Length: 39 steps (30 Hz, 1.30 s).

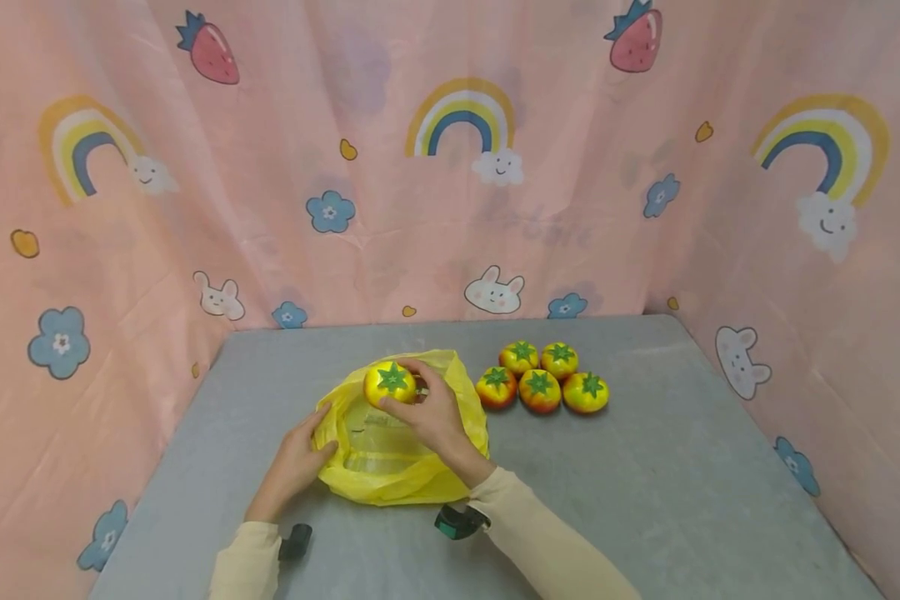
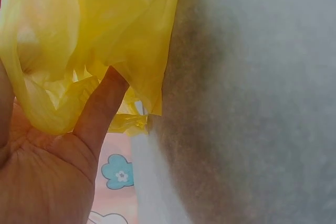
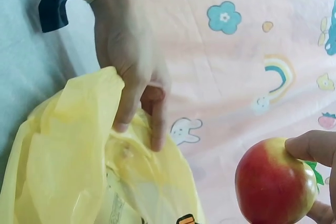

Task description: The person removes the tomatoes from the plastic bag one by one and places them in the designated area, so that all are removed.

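Note:
A yellow plastic bag (image 1: 390, 479) sits on the table with its mouth spread upward. My left hand (image 1: 294, 464) grips the left side of its rim; in the left wrist view the thumb (image 2: 102, 106) lies against the yellow film. Above the bag's opening, my right hand (image 1: 437, 414) pinches a red-and-yellow toy tomato (image 1: 390, 382) between thumb and fingers. Its green star-shaped leaf faces up in the head view, while the right wrist view shows the glossy red side of the tomato (image 3: 270, 184).
Several more toy tomatoes (image 1: 540, 392) stand grouped on the grey table (image 1: 682, 467), just right of the bag. A pink patterned curtain (image 1: 435, 242) hangs behind the table and along both sides. Dark devices (image 1: 461, 522) are worn at both wrists.

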{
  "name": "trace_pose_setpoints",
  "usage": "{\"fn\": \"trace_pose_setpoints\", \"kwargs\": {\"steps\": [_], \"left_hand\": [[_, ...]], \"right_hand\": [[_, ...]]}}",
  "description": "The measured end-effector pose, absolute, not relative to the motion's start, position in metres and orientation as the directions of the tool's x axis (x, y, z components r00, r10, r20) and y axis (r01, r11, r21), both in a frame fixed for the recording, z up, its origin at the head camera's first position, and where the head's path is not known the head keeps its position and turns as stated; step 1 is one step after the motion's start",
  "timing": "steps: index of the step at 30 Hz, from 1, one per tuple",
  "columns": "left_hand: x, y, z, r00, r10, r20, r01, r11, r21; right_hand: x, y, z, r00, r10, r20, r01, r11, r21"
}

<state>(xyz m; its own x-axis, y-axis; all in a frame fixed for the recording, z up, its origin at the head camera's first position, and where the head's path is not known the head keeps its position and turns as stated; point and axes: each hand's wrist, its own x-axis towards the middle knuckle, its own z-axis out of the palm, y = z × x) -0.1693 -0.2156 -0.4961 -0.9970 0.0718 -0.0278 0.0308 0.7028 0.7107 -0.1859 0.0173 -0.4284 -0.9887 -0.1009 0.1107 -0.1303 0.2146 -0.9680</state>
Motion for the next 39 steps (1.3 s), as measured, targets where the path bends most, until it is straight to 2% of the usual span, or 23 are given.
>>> {"fn": "trace_pose_setpoints", "kwargs": {"steps": [20, 39], "left_hand": [[-0.168, -0.214, -0.494, -0.997, 0.075, -0.02, 0.038, 0.7, 0.713], [-0.167, -0.216, -0.493, -0.996, 0.081, -0.042, 0.026, 0.694, 0.72]], "right_hand": [[-0.186, 0.05, -0.436, -0.986, -0.062, 0.157, -0.166, 0.174, -0.971], [-0.185, 0.081, -0.446, -0.986, -0.028, 0.165, -0.167, 0.206, -0.964]]}}
